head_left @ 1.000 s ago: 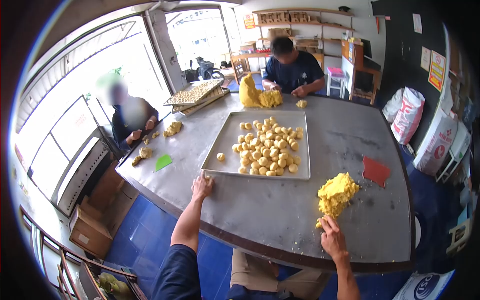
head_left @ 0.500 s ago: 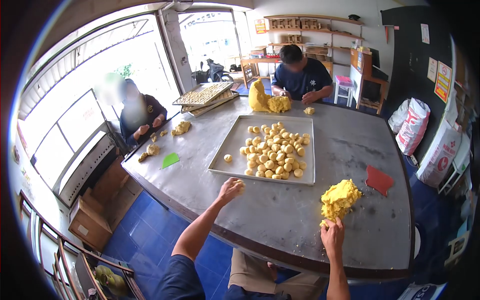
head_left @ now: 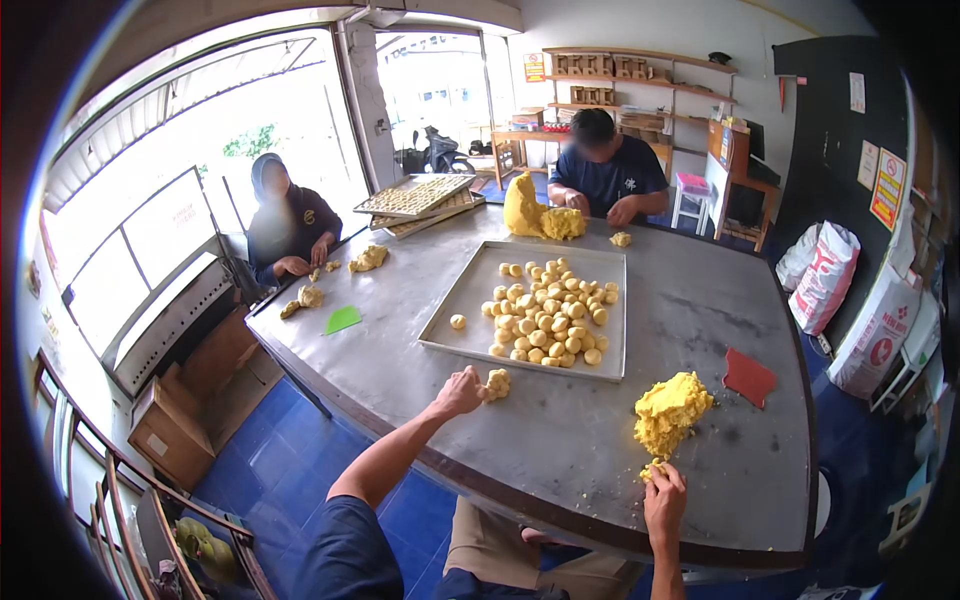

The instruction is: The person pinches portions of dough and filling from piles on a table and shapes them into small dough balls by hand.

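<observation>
My left hand [head_left: 459,391] is closed at the left edge of a pale lump of dough [head_left: 496,384], near the front of the steel table. Its fingertips are partly hidden. My right hand [head_left: 664,500] pinches a small piece of crumbly yellow filling [head_left: 652,470], just below the big yellow mound [head_left: 672,410]. Beyond my left hand lies a shallow metal tray [head_left: 440,322] with many round pale dough balls [head_left: 548,322] piled on its right side, and a single ball [head_left: 458,321] apart at the left.
A red scraper [head_left: 748,377] lies right of the mound, a green scraper [head_left: 342,319] at the left. Across the table [head_left: 700,280] one person [head_left: 608,170] works by a large yellow mass [head_left: 530,212]; another person [head_left: 290,225] handles dough at the left. Filled trays [head_left: 415,197] are stacked behind.
My left hand has shifted off the top of the pale dough to its left side, uncovering it. My right hand is a little lower, farther from the mound. The view has tilted slightly.
</observation>
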### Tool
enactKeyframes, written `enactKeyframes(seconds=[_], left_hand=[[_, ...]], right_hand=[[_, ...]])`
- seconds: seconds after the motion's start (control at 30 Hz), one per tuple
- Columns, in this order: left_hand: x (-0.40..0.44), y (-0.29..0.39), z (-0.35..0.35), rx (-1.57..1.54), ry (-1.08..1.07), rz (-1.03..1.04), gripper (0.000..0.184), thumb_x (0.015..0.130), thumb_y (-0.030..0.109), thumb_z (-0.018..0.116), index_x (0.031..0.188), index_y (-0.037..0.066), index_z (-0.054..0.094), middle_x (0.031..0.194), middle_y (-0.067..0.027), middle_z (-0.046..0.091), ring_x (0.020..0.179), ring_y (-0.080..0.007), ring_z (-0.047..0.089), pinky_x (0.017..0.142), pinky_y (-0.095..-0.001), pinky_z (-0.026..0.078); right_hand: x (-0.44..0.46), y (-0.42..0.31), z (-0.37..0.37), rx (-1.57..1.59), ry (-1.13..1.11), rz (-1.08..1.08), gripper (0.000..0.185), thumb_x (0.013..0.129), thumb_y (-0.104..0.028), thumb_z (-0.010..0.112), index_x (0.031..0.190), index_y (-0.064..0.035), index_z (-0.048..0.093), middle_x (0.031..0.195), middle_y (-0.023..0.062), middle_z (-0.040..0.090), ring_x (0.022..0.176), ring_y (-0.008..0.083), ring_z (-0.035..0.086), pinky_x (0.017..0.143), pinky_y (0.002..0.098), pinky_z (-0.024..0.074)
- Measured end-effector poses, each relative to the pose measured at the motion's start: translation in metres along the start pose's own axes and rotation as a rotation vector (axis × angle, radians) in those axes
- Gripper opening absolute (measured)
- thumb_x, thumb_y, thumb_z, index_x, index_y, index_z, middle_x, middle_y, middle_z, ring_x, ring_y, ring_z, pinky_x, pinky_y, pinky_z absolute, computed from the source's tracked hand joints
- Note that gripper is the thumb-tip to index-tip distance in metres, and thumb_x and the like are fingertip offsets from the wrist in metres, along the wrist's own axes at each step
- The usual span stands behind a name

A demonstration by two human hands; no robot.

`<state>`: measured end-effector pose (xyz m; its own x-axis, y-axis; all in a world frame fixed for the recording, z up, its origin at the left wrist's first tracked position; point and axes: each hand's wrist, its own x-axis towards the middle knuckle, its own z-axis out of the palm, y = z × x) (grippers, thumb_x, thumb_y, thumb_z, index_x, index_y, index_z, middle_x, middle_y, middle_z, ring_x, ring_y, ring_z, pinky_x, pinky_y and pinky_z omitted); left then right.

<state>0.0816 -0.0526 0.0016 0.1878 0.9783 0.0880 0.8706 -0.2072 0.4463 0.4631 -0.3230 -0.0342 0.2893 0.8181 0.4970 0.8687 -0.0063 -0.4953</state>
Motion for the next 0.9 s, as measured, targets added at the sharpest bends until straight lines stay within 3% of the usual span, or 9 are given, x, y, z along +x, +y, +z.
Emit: enactKeyframes(seconds=[0.1, 0.2, 0.27, 0.37, 0.47, 0.6, 0.73, 0.87, 0.9], left_hand=[[0.01, -0.013, -0.002, -0.182, -0.098, -0.041, 0.033, 0.087, 0.028, 0.062, 0.1, -0.001, 0.071, 0.097, -0.0209, 0.073, 0.088, -0.0285, 0.072, 0.078, -0.0412, 0.057], [0.022, -0.014, -0.004, -0.519, -0.142, -0.153, 0.028, 0.091, 0.022, 0.061, 0.104, -0.002, 0.07, 0.093, -0.0134, 0.072, 0.079, -0.0142, 0.071, 0.071, -0.0313, 0.058], [0.027, -0.023, 0.011, -0.757, -0.108, -0.08, 0.027, 0.095, 0.018, 0.058, 0.109, -0.003, 0.068, 0.094, -0.0122, 0.07, 0.078, -0.0154, 0.07, 0.07, -0.0304, 0.059], [0.02, -0.016, 0.006, -0.905, -0.133, -0.119, 0.025, 0.098, 0.013, 0.056, 0.114, -0.005, 0.064, 0.096, -0.0108, 0.069, 0.077, -0.0164, 0.07, 0.069, -0.0286, 0.059], [0.022, -0.027, 0.013, -0.98, -0.147, -0.254, 0.023, 0.097, 0.013, 0.058, 0.111, -0.004, 0.065, 0.095, -0.0105, 0.068, 0.075, -0.0165, 0.069, 0.068, -0.0289, 0.059], [0.03, -0.039, 0.028, -1.155, -0.093, -0.286, 0.024, 0.092, 0.018, 0.068, 0.104, -0.002, 0.067, 0.089, -0.0088, 0.07, 0.072, -0.0153, 0.067, 0.066, -0.0298, 0.057], [0.027, -0.043, 0.044, -0.593, 0.152, -0.201, 0.029, 0.086, 0.025, 0.075, 0.097, 0.0, 0.066, 0.08, -0.0081, 0.071, 0.072, -0.0137, 0.068, 0.066, -0.0307, 0.056], [-0.011, -0.018, 0.027, -0.441, 0.051, -0.088, 0.021, 0.088, 0.017, 0.069, 0.096, -0.002, 0.07, 0.088, -0.022, 0.072, 0.089, -0.0361, 0.071, 0.084, -0.042, 0.055], [-0.014, -0.019, 0.028, -0.412, 0.074, -0.002, 0.019, 0.087, 0.014, 0.066, 0.097, -0.002, 0.07, 0.088, -0.0222, 0.072, 0.089, -0.0372, 0.071, 0.085, -0.0426, 0.054]], right_hand=[[0.009, 0.004, -0.005, 0.009, -0.048, 0.01, 0.042, 0.077, 0.002, 0.075, 0.119, 0.0001, 0.069, 0.109, 0.0163, 0.068, 0.102, 0.0351, 0.061, 0.092, 0.0426, 0.049], [0.017, 0.011, -0.011, 0.004, -0.137, 0.114, 0.052, 0.076, 0.004, 0.074, 0.127, 0.001, 0.065, 0.124, 0.0222, 0.06, 0.111, 0.0376, 0.057, 0.095, 0.043, 0.0472], [0.015, 0.016, -0.012, -0.03, -0.163, 0.147, 0.047, 0.081, -0.003, 0.076, 0.127, 0.0011, 0.065, 0.133, 0.0244, 0.051, 0.115, 0.0367, 0.052, 0.099, 0.0444, 0.045], [0.001, 0.011, -0.005, -0.28, 0.04, 0.025, 0.044, 0.086, -0.009, 0.073, 0.128, -0.0002, 0.064, 0.131, 0.0254, 0.052, 0.113, 0.0368, 0.052, 0.1, 0.0453, 0.044], [-0.003, -0.005, -0.004, -0.255, -0.088, 0.176, 0.046, 0.09, -0.012, 0.069, 0.134, -0.0008, 0.059, 0.129, 0.0242, 0.053, 0.113, 0.0378, 0.052, 0.1, 0.0456, 0.0435], [-0.006, 0.006, 0.008, -0.22, -0.124, 0.097, 0.049, 0.09, -0.008, 0.067, 0.136, 0.0039, 0.055, 0.12, 0.0214, 0.06, 0.112, 0.0382, 0.056, 0.099, 0.0445, 0.0439], [0.017, 0.003, -0.021, -0.056, -0.158, 0.11, 0.052, 0.083, 0.004, 0.066, 0.134, 0.0076, 0.056, 0.115, 0.0255, 0.063, 0.105, 0.0416, 0.059, 0.095, 0.0461, 0.0476], [0.002, 0.024, -0.016, -0.211, -0.04, 0.146, 0.047, 0.087, 0.004, 0.063, 0.133, 0.0103, 0.054, 0.124, 0.0231, 0.06, 0.112, 0.0406, 0.055, 0.1, 0.0476, 0.0446], [0.0, 0.009, -0.02, -0.205, -0.026, 0.168, 0.046, 0.088, 0.004, 0.062, 0.132, 0.0104, 0.054, 0.125, 0.0232, 0.059, 0.113, 0.041, 0.055, 0.101, 0.0477, 0.0445]])
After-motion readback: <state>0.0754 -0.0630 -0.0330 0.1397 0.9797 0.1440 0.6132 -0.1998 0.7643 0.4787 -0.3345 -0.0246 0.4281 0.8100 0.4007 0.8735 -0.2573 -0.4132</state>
